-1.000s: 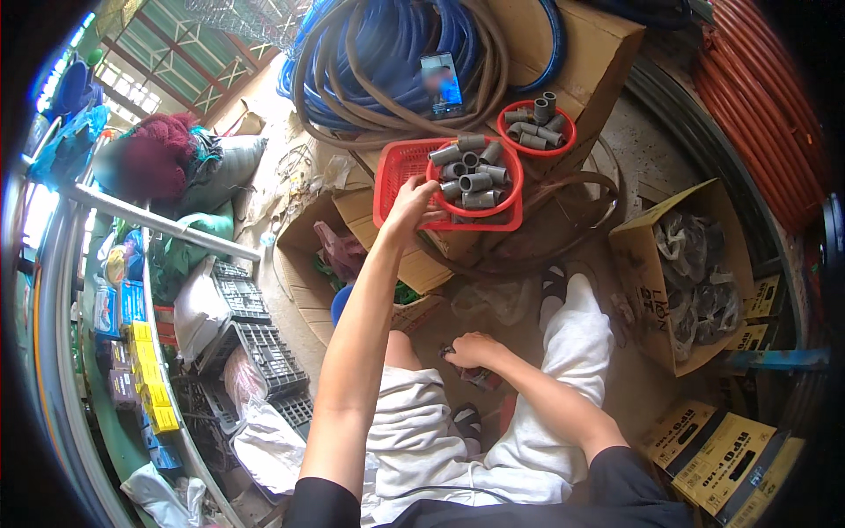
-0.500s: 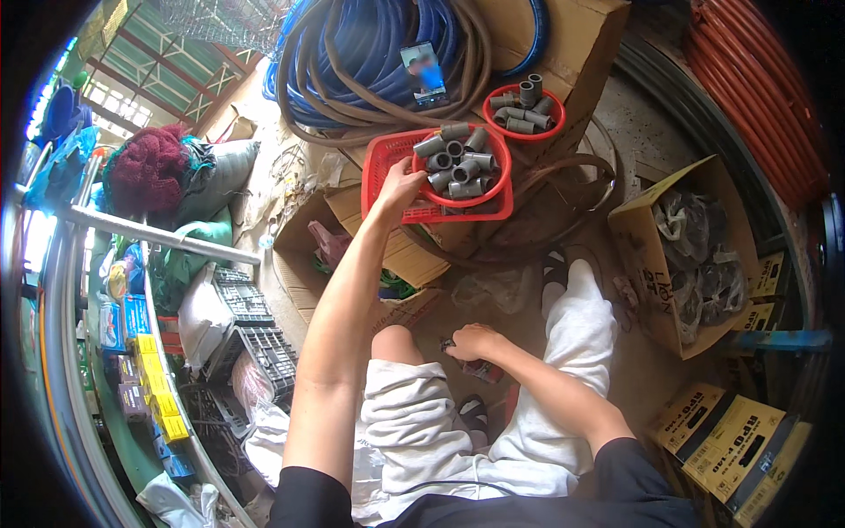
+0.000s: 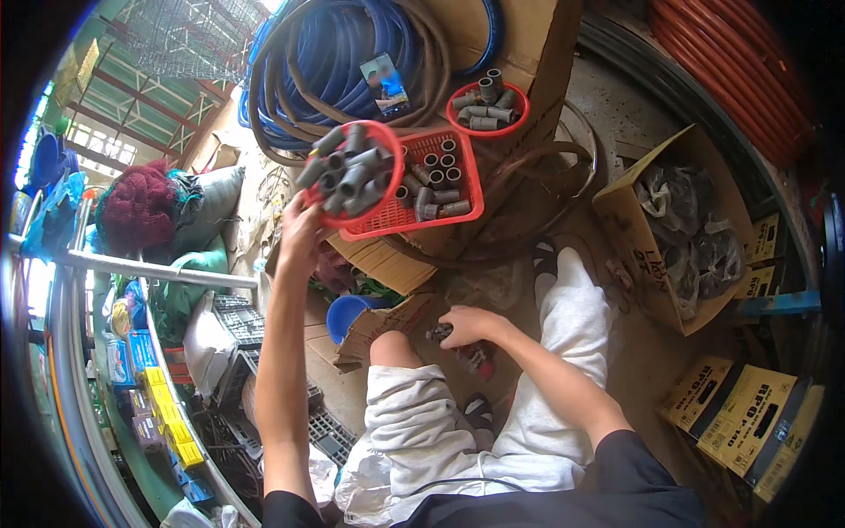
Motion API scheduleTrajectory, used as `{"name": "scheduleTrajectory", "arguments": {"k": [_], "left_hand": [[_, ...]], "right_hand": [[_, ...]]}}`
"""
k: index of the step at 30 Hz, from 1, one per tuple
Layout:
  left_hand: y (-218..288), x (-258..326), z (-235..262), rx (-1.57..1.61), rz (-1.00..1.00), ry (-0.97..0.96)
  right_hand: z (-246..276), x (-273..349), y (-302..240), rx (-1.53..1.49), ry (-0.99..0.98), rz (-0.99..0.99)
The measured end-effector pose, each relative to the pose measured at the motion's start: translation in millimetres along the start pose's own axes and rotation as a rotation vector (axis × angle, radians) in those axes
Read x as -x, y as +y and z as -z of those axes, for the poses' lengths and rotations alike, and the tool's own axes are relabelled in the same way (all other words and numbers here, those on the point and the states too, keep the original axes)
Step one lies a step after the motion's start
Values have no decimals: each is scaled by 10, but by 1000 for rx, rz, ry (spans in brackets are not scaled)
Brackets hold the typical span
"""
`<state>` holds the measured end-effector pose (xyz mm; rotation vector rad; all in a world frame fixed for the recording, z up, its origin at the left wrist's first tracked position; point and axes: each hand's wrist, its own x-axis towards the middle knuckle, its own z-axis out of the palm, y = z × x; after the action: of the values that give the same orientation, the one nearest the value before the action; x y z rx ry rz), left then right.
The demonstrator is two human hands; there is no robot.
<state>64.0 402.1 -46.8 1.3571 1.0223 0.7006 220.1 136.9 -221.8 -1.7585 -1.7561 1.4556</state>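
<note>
My left hand (image 3: pixel 302 224) grips the rim of a round red basket (image 3: pixel 398 167) filled with grey plastic pipe fittings (image 3: pixel 352 180). That basket is tilted, lifted partly over a rectangular red basket (image 3: pixel 477 198). More grey fittings (image 3: pixel 440 176) lie in the rectangular basket, some standing on end with their openings up. Low between my knees, my right hand (image 3: pixel 475 326) is closed around a dark metal-looking thing (image 3: pixel 438 333). A red part shows below that hand; its exact kind is unclear.
A smaller red bowl (image 3: pixel 525 117) of fittings stands behind, beside a coil of blue hose (image 3: pixel 326 70). An open carton (image 3: pixel 642 264) with bagged dark things is at right. Left are black crates (image 3: pixel 238 387) and a metal rail (image 3: pixel 167 268). A blue bowl (image 3: pixel 348 319) sits near my left forearm.
My left hand has lifted the round basket off the rectangular one and moved it left, tilting it. Fittings in the rectangular basket and the blue bowl now show. My right hand has risen slightly.
</note>
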Motion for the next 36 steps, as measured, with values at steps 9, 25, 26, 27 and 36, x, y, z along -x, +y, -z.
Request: {"name": "scheduleTrajectory", "arguments": {"k": [9, 25, 26, 27, 36], "left_hand": [[-227, 1562, 1208, -21, -26, 392], [-1149, 3971, 1641, 225, 176, 856], [-1127, 4000, 1658, 223, 178, 856], [-1117, 4034, 1680, 211, 204, 870], [-1079, 3893, 1507, 237, 257, 875]], "right_hand": [[1142, 701, -501, -907, 732, 97], [1379, -1396, -915, -826, 1032, 232], [1376, -1338, -924, -740, 1121, 232], [1372, -1302, -925, -652, 1206, 232], [1673, -1514, -257, -353, 1360, 142]]}}
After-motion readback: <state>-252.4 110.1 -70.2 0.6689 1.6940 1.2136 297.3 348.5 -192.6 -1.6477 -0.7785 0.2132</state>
